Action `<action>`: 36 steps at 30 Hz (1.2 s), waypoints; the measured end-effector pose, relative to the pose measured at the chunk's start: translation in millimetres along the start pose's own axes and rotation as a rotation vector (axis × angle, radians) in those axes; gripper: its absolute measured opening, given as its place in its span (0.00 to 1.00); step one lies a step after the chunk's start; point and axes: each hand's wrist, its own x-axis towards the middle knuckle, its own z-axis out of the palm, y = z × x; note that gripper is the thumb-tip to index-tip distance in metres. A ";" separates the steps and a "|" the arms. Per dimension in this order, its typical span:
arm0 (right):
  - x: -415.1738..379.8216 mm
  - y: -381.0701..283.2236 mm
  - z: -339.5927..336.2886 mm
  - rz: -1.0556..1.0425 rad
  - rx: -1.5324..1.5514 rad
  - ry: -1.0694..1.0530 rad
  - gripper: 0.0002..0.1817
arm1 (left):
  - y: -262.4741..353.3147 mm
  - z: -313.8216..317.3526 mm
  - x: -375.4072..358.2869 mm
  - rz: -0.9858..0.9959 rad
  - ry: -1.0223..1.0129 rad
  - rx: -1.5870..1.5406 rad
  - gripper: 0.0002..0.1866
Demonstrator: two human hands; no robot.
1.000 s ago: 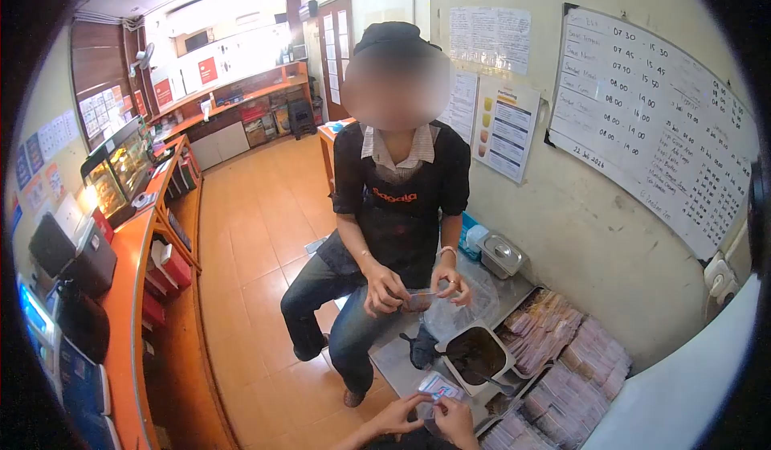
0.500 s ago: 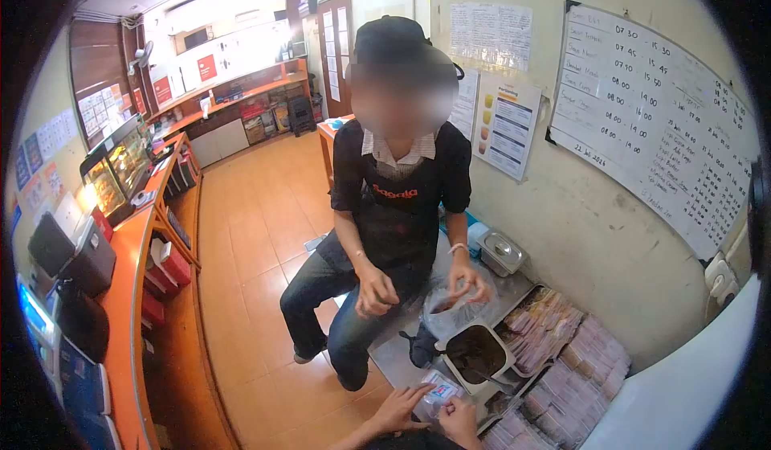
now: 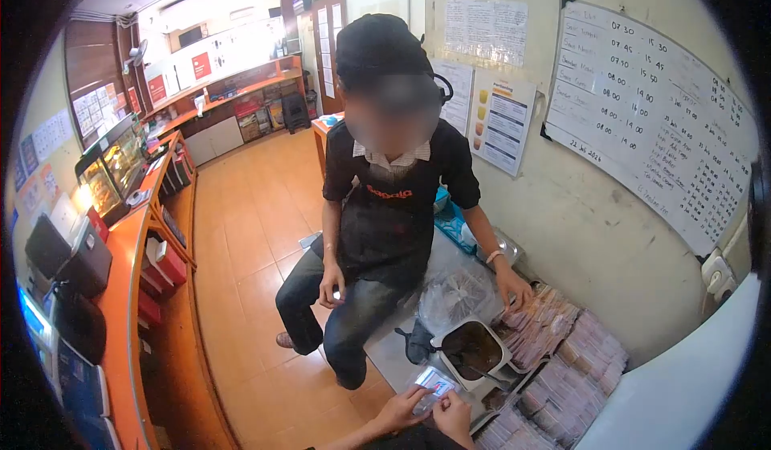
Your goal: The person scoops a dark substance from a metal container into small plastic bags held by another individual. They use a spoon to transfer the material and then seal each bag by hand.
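Packet [image 3: 434, 383]: clear plastic w/ white, blue & red print, up between your 2 hands, just on your side of the tub [image 3: 505, 353]; can't tell if it touches the table [image 3: 387, 349].
L hand [image 3: 408, 405]: your fingers are closed on its L edge.
R hand [image 3: 452, 413]: your thumb & fingers pinch its lower R edge, nr the print.
Packet step: looks like 2-handed edge work on this one pkt (print faces up, so it's easy to line up).
Next on packet: prob. calls for a firm L grip while your R fingers work the edge, pkt kept clear of the tub.
Tub: open, dark brown contents; black bundle [image 3: 415, 343] just beside it, L side.
Bag [image 3: 458, 299]: clear plastic, behind the tub.
Stacks [image 3: 570, 382]: rows of pinkish pkts, R of the tub.
Co-worker [image 3: 385, 233]: sits facing you; co-worker's L hand [image 3: 514, 289] is at the far pkts, contact unclear; co-worker's R hand [image 3: 331, 285] is nr the thigh w/ sth small & white, too small to ID.
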 end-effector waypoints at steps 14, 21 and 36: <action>29.1 31.4 -89.1 0.282 -0.106 0.199 0.23 | -27.4 9.1 3.2 -0.205 0.121 -0.161 0.27; 46.9 44.7 -53.8 0.321 0.630 0.245 0.10 | -28.7 22.9 5.1 -0.532 0.063 -0.314 0.25; 78.5 18.8 -66.8 -0.503 0.022 0.057 0.10 | -7.4 25.3 48.6 -0.620 -0.476 -0.765 0.39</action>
